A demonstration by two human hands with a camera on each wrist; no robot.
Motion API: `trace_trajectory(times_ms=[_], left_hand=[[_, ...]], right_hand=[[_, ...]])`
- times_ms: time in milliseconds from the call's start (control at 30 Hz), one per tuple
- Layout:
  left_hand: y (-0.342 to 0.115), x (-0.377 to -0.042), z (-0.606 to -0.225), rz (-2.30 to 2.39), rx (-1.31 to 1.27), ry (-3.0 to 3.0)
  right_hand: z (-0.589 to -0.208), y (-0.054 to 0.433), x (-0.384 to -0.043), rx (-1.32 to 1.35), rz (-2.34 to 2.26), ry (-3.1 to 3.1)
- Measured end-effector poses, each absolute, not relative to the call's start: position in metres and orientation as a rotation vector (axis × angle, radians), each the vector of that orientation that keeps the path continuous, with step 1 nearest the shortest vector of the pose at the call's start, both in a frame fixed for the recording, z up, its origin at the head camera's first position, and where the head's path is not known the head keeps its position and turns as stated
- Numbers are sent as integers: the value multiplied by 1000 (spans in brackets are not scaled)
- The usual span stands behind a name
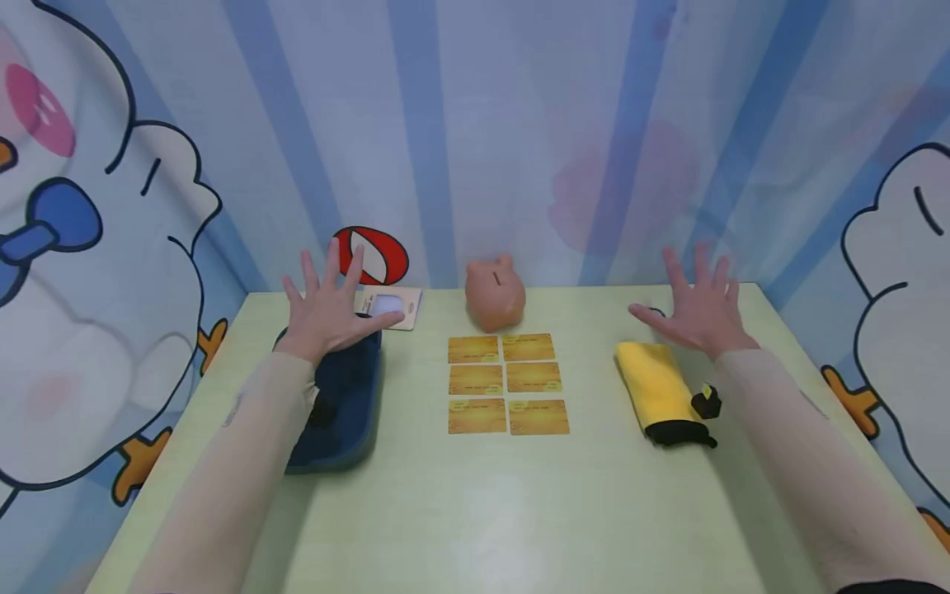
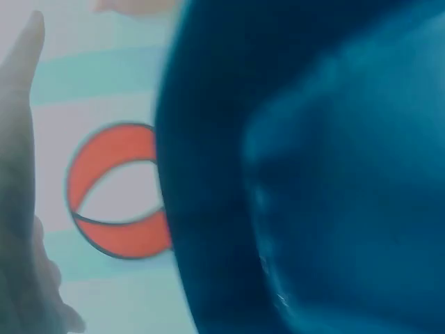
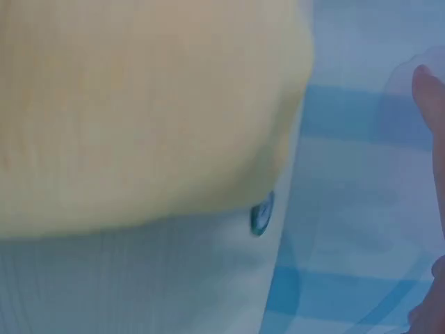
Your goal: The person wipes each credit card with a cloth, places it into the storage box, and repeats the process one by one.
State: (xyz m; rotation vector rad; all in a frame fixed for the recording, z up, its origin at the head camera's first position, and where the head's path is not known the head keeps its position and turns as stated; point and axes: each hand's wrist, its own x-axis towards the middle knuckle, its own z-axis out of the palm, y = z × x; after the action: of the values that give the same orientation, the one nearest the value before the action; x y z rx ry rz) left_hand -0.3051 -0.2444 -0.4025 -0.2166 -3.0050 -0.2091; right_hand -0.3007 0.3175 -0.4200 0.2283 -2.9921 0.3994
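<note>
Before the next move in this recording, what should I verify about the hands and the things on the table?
1. Left hand holding nothing, fingers spread: ok.
2. Right hand holding nothing, fingers spread: ok.
3. Six gold cards laid out without overlap: ok.
4. Piggy bank standing beyond the cards, slot visible: ok.
5. Blue tray fully visible: not ok, left arm covers part.
6. Yellow bundle's contents: cannot tell.

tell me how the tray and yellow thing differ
The tray is dark blue, the yellow thing yellow with a black end. The tray looks larger than the yellow thing. The left arm partly hides the tray; the yellow thing shows nearly whole. Both rest on the table.
</note>
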Motion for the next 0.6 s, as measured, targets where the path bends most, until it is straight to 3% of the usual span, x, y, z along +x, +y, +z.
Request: trace_trajectory(times_ms=[333,600], left_hand=[[-207,-262,-368,-346,-449,-2936],[-172,-218,-367,-393,-661,-2847]], right_hand=[[-406,286,-269,405,511,-2990],[-417,267,-239,369,468,-3093]])
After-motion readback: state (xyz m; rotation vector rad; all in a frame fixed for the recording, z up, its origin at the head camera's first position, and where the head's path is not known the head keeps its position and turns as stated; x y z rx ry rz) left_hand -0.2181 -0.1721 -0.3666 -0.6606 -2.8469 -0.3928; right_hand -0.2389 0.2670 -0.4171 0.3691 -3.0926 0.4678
